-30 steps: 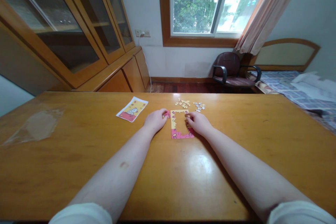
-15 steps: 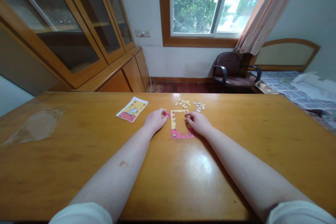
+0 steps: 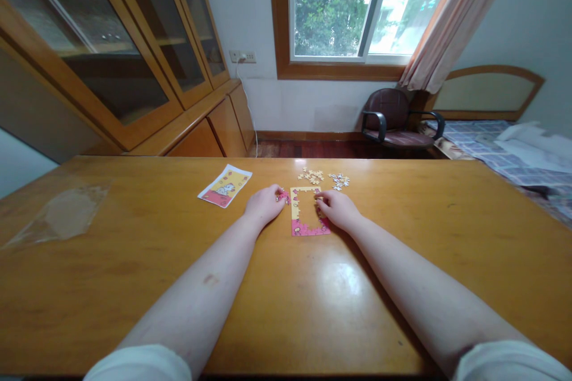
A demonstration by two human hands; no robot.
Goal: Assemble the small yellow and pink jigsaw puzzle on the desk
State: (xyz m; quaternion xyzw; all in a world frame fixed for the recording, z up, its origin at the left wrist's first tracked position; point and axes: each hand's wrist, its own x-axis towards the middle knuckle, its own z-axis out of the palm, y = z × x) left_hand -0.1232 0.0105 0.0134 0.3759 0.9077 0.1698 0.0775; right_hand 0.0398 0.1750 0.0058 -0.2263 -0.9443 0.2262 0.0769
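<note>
A partly assembled jigsaw puzzle [image 3: 295,214] lies flat on the wooden table, its yellow and pink border joined around a bare middle. Left of it, my left hand [image 3: 266,203] has its fingers curled down on a small cluster of pink puzzle pieces [image 3: 285,196]. My right hand [image 3: 340,208] rests at the puzzle's right side, fingers bent and a little apart, their tips over the border and partly covering it. Beyond the puzzle are a pile of yellowish loose pieces [image 3: 311,176] and a smaller pile of pale pieces [image 3: 339,181].
A picture card [image 3: 226,186] with a yellow and pink design lies left of my left hand. A clear plastic bag [image 3: 62,213] is at the table's [image 3: 268,309] far left. Past the table stand a glass-door cabinet [image 3: 179,101], an armchair [image 3: 388,119] and a bed [image 3: 487,143].
Both hands stay almost in place. The fingers of my left hand shift very slightly over the pink pieces.
</note>
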